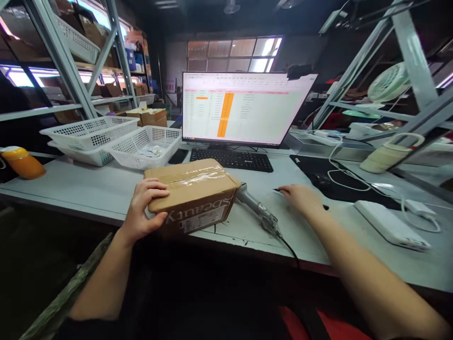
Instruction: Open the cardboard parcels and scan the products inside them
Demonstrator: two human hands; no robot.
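A taped brown cardboard box (194, 191) rests at the near edge of the grey table (88, 189). My left hand (145, 210) grips its left end, fingers on top and thumb against the front face. My right hand (300, 197) lies on the table to the box's right, fingers closed round a thin black pen-like object (281, 190). A grey handheld barcode scanner (256, 210) with a black cable lies between the box and my right hand.
Behind the box are a black keyboard (233, 159) and a monitor (244, 107) showing a spreadsheet. White mesh baskets (106, 137) stand at the left, an orange bottle (21, 163) far left. A white power strip (391, 225), cables and a tape roll (391, 153) lie right.
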